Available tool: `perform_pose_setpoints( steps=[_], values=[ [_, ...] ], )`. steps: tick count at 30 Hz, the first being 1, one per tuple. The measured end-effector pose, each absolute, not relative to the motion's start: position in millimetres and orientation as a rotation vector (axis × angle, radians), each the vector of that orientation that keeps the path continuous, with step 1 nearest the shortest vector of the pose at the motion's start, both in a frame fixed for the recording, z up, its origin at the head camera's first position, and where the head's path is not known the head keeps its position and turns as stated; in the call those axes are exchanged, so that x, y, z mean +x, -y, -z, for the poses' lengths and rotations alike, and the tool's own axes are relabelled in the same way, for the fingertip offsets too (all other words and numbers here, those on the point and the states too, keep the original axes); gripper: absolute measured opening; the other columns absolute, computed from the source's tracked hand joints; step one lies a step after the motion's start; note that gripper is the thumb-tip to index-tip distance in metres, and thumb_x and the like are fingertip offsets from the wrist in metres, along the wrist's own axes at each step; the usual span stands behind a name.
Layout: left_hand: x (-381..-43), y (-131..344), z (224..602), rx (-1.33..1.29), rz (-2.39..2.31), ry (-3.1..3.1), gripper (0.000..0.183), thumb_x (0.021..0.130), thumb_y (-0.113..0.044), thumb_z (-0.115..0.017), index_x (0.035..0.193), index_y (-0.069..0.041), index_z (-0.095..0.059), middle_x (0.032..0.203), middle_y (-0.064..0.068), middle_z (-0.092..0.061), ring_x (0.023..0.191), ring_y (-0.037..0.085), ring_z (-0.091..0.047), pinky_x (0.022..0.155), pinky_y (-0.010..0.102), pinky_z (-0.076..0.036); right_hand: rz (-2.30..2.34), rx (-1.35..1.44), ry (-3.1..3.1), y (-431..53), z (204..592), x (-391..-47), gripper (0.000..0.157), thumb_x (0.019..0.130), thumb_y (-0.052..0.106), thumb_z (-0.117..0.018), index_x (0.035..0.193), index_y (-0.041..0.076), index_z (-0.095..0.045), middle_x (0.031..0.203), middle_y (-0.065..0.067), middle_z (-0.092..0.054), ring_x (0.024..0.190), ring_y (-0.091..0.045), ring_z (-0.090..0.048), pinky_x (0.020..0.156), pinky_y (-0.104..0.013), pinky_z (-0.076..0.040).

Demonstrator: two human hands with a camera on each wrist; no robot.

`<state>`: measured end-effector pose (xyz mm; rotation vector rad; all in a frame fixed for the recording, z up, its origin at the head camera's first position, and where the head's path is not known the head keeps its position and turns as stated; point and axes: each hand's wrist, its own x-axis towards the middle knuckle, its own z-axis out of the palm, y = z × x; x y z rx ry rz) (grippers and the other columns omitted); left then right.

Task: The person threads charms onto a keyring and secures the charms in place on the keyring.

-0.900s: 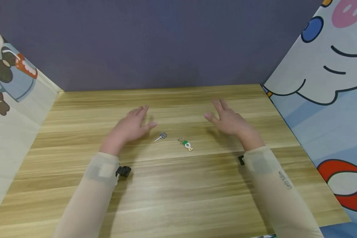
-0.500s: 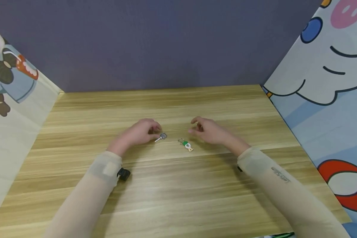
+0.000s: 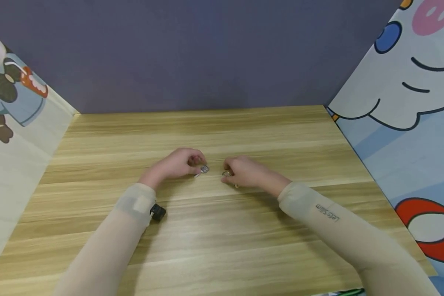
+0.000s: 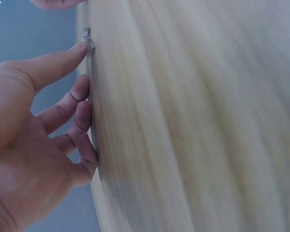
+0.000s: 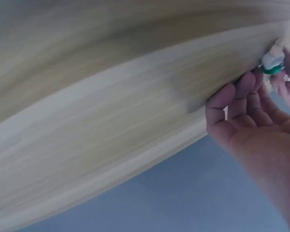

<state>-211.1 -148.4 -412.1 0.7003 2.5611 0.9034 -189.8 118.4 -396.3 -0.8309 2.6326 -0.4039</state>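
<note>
Fingers of the left hand (image 3: 177, 163) are bent over a small key (image 3: 204, 169), at about four o'clock from that hand; its thumb touches the key in the left wrist view, but I cannot tell whether a fingertip meets it from the other side. Just past three o'clock from the key, a keychain (image 5: 273, 60) with a green-and-white charm lies at the tips of the right hand (image 3: 246, 170), whose thumb and fingers curl about it, though whether they pinch it tight I cannot tell. Both hands seem to be taking hold of their small pieces; the next move likely calls for firm fingertip pinches on each. Around them, a printed panel (image 3: 26, 152) slopes at nine o'clock, a black clip (image 3: 158, 212) sits on the left sleeve (image 3: 107, 242) at seven from its hand, a dark wall (image 3: 207, 53) rises at twelve, and a cartoon panel (image 3: 418, 164) stands at three beyond the tabletop (image 3: 222, 238). Chiefly, the right fingers get in the way, covering most of the charm from above.
</note>
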Motion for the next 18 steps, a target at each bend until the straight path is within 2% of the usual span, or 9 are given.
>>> perform_pose_setpoints(
  steps=[6, 11, 16, 18],
  values=[
    [-211.0, 145.3, 410.9, 0.718, -0.824, -2.553, 0.016, 0.095, -0.016, -0.08, 0.112, -0.018, -0.078, 0.116, 0.005, -0.077, 0.116, 0.027, -0.07, 0.107, 0.05, -0.055, 0.45, -0.785, -2.575, -110.7, 391.9, -187.0, 0.028, 0.103, 0.029, -0.073, 0.116, 0.005, -0.068, 0.082, 0.0, -0.069, 0.061, -0.009, -0.064, 0.062, -0.024, -0.052],
    [-211.6, 143.3, 410.0, 0.775, -0.756, -2.567, 0.006, 0.095, -0.014, -0.081, 0.098, -0.017, -0.077, 0.107, 0.001, -0.077, 0.11, 0.024, -0.069, 0.105, 0.047, -0.055, 0.469, -0.758, -2.564, -107.6, 389.7, -186.7, 0.021, 0.102, 0.025, -0.072, 0.107, 0.004, -0.069, 0.081, -0.002, -0.07, 0.061, -0.01, -0.065, 0.059, -0.024, -0.052],
    [-210.3, 141.1, 407.9, 0.842, -0.68, -2.598, 0.01, 0.097, -0.014, -0.078, 0.09, -0.019, -0.073, 0.097, 0.0, -0.07, 0.098, 0.02, -0.061, 0.097, 0.044, -0.052, 0.474, -0.742, -2.567, -106.4, 390.6, -190.6, 0.023, 0.099, 0.021, -0.075, 0.111, 0.002, -0.07, 0.092, -0.006, -0.073, 0.074, -0.013, -0.067, 0.07, -0.026, -0.058],
    [-209.5, 139.5, 407.0, 0.844, -0.642, -2.615, 0.013, 0.099, -0.015, -0.076, 0.088, -0.02, -0.07, 0.095, -0.001, -0.066, 0.096, 0.02, -0.057, 0.099, 0.046, -0.049, 0.491, -0.726, -2.555, -106.5, 390.1, -192.7, 0.024, 0.099, 0.02, -0.075, 0.114, 0.001, -0.07, 0.097, -0.007, -0.074, 0.079, -0.014, -0.067, 0.075, -0.027, -0.059]
  ],
)
